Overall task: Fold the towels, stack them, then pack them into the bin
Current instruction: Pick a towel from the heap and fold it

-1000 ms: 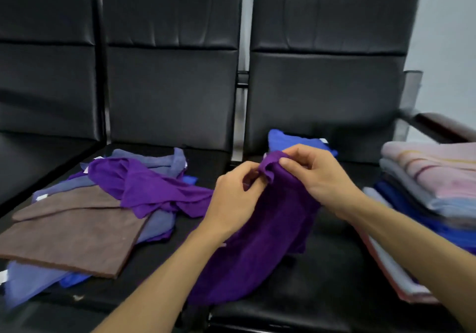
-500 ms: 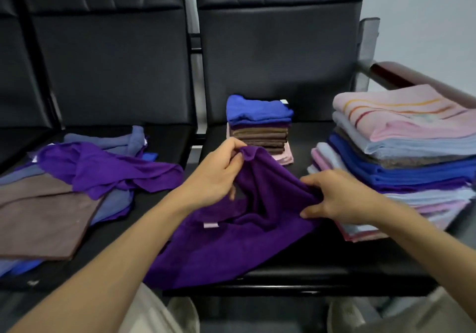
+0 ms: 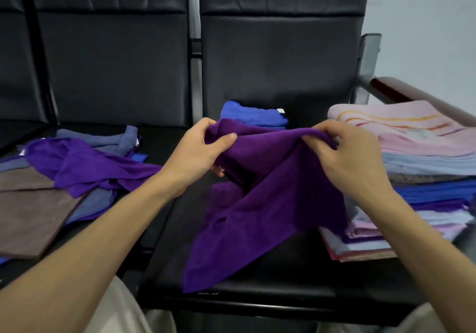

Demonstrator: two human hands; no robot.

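Observation:
A dark purple towel (image 3: 260, 203) hangs over the black chair seat (image 3: 283, 278), lifted by its top edge. My left hand (image 3: 198, 152) pinches the edge's left end between thumb and fingers. My right hand (image 3: 345, 157) grips the right end of that edge. The towel's lower corner trails on the seat. Behind it, a small stack of folded towels with a blue one on top (image 3: 253, 116) is partly hidden. A tall stack of folded towels, pink on top (image 3: 412, 149), sits at the right. No bin is in view.
A loose heap of unfolded towels, purple (image 3: 85, 165), grey-blue (image 3: 103, 139) and brown (image 3: 31, 214), covers the left chair seat. A dark red armrest (image 3: 401, 90) runs behind the right stack. The chair backs (image 3: 278, 56) stand upright behind everything.
Both hands have risen and moved apart, lifting the purple towel off the seat and stretching its top edge. My right hand went from the towel's low right side up to the edge.

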